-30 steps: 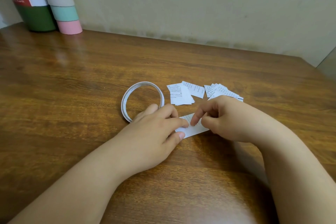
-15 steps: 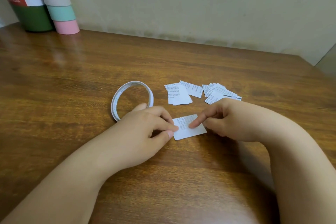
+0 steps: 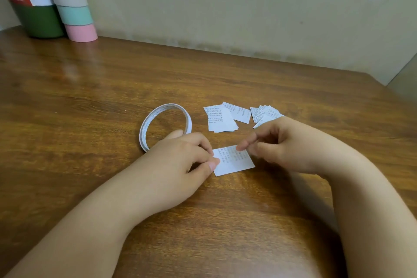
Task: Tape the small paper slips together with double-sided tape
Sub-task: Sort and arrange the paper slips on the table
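Left hand (image 3: 180, 165) pinches printed slip (image 3: 234, 161); right hand (image 3: 286, 144) curled, index touching it.

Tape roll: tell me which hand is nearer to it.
Left. The left hand lies against the tape roll; the right hand is beyond the paper slip.

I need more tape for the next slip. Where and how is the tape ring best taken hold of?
Probably the tape ring is best pinched across its thin band at the far rim, one finger inside the open hoop and the thumb outside, coming from above. It lies flat on the table, and the left hand covers its near edge.
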`<state>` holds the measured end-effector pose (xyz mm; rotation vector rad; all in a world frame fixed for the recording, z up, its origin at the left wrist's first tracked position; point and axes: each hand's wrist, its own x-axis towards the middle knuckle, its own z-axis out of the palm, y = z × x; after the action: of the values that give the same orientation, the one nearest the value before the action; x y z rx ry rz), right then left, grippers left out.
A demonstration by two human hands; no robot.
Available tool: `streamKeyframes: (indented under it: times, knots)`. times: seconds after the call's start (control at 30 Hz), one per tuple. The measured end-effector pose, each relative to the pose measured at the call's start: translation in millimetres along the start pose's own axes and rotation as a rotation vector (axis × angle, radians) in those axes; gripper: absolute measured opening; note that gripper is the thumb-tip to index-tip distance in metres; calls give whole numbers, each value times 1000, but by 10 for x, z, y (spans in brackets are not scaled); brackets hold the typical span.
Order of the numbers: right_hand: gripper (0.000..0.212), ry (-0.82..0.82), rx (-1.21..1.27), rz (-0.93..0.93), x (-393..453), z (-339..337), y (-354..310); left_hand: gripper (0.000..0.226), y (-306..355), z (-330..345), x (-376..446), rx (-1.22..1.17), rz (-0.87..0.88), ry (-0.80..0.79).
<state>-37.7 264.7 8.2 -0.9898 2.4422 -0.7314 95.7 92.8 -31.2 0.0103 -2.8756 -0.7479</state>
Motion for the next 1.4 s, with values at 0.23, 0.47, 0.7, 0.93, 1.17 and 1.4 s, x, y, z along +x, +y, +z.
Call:
streamKeyframes:
  times: [0.23,0.47,0.7,0.93,1.17,1.4]
  knots:
    - [32,381,-164,-156,272,254,25,33,-23,-21,9,75,-40,110]
    - [43,346,-300,-192,542,385,53,29,-17,-24,9,30,-48,113]
    - [51,245,-411,-141,578,232,-61,27,-10,-29,5,-10,-50,110]
    - [71,-36,-415,-15,773,-16,-274,23,-5,-48,2,-24,-61,101]
    - [75,-98,-426,-19,821,-53,-298,22,-9,-46,6,-31,-72,96]
    - [70,60,-564,-77,792,-16,-360,22,-5,-53,4,-44,-72,87]
